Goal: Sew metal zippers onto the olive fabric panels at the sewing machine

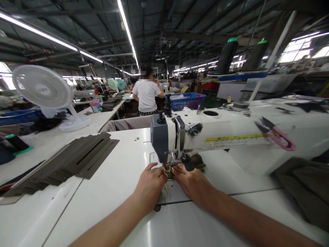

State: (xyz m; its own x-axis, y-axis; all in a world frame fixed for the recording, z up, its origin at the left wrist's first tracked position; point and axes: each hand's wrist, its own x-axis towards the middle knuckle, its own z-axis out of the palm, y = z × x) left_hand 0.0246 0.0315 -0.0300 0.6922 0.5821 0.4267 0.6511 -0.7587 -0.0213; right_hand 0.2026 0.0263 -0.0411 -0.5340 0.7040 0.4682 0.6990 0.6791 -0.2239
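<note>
A white and grey sewing machine (159, 139) stands in front of me, its needle and presser foot (168, 166) between my hands. My left hand (151, 185) is closed just left of the foot, fingertips pinched at the edge of a small piece of olive cloth (170, 174). From the right, my right hand (191, 181) presses its bent fingers together on the same cloth beside the foot. More dark olive cloth (197, 162) bunches up behind my right hand. The machine head and my fingers hide most of the piece.
Stacked olive cloth panels with slits (77, 157) lie left on the white table (123, 219). A white fan (43, 89) stands beyond them. Pink-handled scissors (280, 137) rest against the machine arm. Dark cloth (305, 188) heaps at right. A person (147, 92) stands ahead near a blue basket (189, 101).
</note>
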